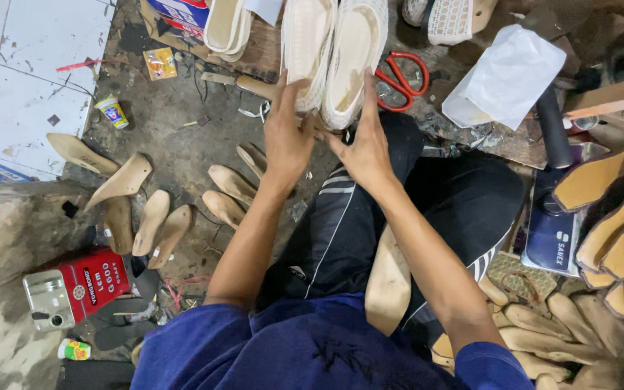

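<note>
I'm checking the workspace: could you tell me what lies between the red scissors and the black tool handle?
In the head view, a white plastic bag lies between the red scissors and the black handle.

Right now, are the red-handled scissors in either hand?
No: the scissors lie on the bench, while both hands hold the pair of cream woven shoes.

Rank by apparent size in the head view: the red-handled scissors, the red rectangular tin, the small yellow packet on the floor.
1. Red rectangular tin, largest, though nearer the camera.
2. Red-handled scissors.
3. Small yellow packet, smallest.
</note>
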A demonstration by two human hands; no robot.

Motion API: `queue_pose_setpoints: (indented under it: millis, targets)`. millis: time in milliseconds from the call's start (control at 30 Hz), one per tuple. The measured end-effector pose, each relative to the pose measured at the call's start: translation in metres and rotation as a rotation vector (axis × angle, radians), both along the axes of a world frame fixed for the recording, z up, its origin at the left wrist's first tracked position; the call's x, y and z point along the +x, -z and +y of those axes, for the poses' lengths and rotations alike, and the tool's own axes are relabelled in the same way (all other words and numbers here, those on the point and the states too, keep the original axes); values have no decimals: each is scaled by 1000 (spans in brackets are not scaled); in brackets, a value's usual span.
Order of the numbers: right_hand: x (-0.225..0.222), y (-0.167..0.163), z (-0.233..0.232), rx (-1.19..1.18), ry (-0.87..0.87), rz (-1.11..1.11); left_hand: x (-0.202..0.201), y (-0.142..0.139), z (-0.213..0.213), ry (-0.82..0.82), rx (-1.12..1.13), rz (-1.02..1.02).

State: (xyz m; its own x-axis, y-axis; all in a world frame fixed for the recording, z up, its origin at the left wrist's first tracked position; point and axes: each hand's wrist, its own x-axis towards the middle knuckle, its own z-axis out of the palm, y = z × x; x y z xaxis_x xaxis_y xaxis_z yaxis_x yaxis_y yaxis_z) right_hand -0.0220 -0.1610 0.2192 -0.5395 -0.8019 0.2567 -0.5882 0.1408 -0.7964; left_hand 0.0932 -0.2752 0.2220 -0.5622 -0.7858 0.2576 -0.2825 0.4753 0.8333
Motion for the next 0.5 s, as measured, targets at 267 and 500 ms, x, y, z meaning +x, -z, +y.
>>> queue_pose_setpoints:
  millis: [267,500]
  targets:
    - [84,-44,147,217,276,-12,42,-8,63,-83,-130,256]
    - [139,-8,223,522,350,125,34,79,227,614,1051,145]
